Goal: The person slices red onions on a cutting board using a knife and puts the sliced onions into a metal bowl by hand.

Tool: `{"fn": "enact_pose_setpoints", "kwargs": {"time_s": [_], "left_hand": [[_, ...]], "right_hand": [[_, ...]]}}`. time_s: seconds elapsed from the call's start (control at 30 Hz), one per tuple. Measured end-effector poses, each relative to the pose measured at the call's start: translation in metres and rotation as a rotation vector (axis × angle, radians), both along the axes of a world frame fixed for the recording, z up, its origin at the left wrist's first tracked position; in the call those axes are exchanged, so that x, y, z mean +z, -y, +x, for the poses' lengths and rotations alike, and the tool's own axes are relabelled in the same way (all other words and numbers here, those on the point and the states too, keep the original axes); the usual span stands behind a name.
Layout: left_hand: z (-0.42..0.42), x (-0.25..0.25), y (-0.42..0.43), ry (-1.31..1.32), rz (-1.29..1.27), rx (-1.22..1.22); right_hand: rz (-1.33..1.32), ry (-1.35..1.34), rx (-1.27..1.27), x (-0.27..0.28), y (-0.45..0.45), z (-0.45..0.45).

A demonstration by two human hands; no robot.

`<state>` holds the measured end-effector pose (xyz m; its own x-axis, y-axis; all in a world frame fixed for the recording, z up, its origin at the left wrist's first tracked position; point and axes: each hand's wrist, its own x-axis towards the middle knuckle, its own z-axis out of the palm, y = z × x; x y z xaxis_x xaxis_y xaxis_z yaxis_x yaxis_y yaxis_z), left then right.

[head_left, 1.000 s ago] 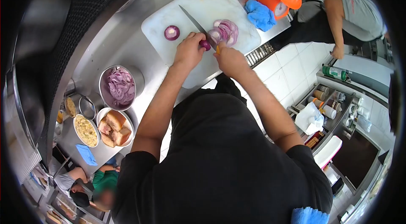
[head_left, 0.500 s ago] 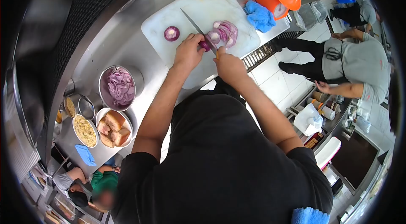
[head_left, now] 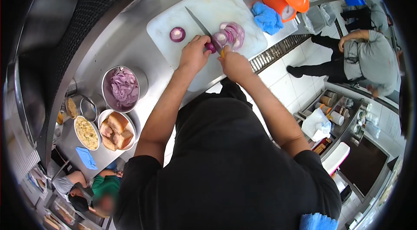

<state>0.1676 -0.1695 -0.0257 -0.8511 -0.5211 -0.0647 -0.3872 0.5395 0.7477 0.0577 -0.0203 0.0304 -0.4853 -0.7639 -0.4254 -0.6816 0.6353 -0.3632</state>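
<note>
My right hand (head_left: 234, 62) grips the yellow handle of a long kitchen knife (head_left: 197, 22), its blade slanting up and left across the white cutting board (head_left: 202, 2). Beneath my left hand (head_left: 193, 54), a red onion piece (head_left: 210, 47) is pinned to the board by curled fingers, right against the blade. Sliced red onion (head_left: 233, 34) lies spread just right of the knife. Farther left on the board rests a cut onion half (head_left: 177, 34), touched by neither hand.
On the steel counter at left stand a metal pot of sliced onion (head_left: 124, 87), a bowl of meat chunks (head_left: 117, 131) and a dish of yellowish chopped food (head_left: 87, 133). A blue cloth (head_left: 266, 18) and an orange scale (head_left: 278, 2) sit right of the board. Other people are nearby.
Both hands stay nearly in place, with the knife shifting slightly at the onion piece. The co-worker in grey at right has moved a little to the right and changed arm position.
</note>
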Motion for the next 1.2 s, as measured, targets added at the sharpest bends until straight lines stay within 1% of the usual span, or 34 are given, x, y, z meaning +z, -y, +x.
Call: {"fn": "enact_pose_setpoints", "kwargs": {"time_s": [0.07, 0.1, 0.17, 0.27, 0.37, 0.47, 0.57, 0.67, 0.77, 0.87, 0.97, 1.07, 1.2], "left_hand": [[-0.003, -0.001, 0.002, 0.008, -0.011, -0.013], [-0.004, 0.000, 0.002, 0.003, -0.001, -0.012], [-0.002, 0.001, 0.003, -0.005, 0.018, -0.006], [-0.002, 0.005, 0.002, -0.007, 0.058, -0.003], [-0.001, 0.005, 0.003, -0.040, -0.138, -0.085], [-0.002, 0.005, 0.009, -0.127, -0.374, -0.262], [-0.002, 0.014, 0.015, -0.016, -0.432, -0.283], [-0.011, 0.020, 0.010, 0.281, -0.195, -0.078], [-0.014, 0.003, -0.004, 0.104, 0.038, 0.053], [-0.015, -0.007, -0.009, 0.086, 0.090, 0.088], [-0.009, 0.008, 0.005, 0.169, 0.204, 0.046], [-0.006, -0.001, 0.012, 0.056, 0.066, 0.029], [-0.009, -0.004, 0.017, 0.008, 0.008, -0.013]], "right_hand": [[-0.009, 0.003, 0.036, 0.022, -0.004, -0.003], [0.003, -0.006, 0.018, 0.022, -0.006, 0.000], [0.027, -0.022, -0.013, 0.010, -0.008, 0.007], [0.005, -0.002, -0.080, -0.028, -0.004, 0.011], [-0.056, 0.023, -0.056, -0.034, -0.009, 0.002], [-0.069, 0.040, -0.066, -0.038, -0.017, -0.008], [-0.073, 0.045, -0.082, -0.037, -0.030, -0.016], [-0.041, 0.015, -0.079, -0.028, -0.029, -0.013], [-0.074, -0.018, -0.079, -0.031, -0.020, -0.005], [-0.075, -0.038, -0.077, -0.032, -0.014, 0.000], [-0.038, -0.060, -0.041, -0.016, -0.012, -0.004], [0.009, -0.069, 0.004, 0.016, -0.015, -0.006], [0.081, -0.024, 0.011, 0.037, -0.019, -0.001]]}}
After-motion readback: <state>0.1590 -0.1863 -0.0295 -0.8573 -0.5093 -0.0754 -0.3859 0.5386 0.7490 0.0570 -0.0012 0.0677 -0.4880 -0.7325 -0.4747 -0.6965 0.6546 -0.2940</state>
